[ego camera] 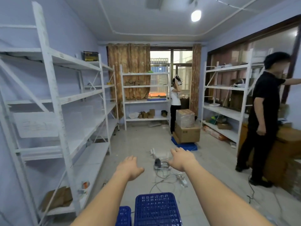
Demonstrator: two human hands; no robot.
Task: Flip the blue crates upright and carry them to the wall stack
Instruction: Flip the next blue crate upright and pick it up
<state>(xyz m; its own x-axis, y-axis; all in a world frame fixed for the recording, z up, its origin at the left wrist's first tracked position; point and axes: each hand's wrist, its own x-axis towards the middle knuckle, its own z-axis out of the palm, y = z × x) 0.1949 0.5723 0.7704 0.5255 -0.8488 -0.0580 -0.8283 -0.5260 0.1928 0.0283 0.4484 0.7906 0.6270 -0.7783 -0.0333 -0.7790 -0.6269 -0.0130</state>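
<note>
While both my hands hang spread and empty mid-frame, left hand [130, 167] and right hand [182, 159], 2 blue crates sit bottom-up at bottom centre: big crate [157, 209], small crate [123, 216]. Nothing looks flipped or carried yet.

Both bare arms reach straight forward from the bottom of the view, roughly level and a little apart. The left hand [130, 167] is held palm down, fingers loosely spread and slightly curled, thumb out to the side. The right hand [183, 159] sits a bit farther ahead, also palm down with fingers spread, though its fingertips look blurred. Neither hand grips anything.
</note>
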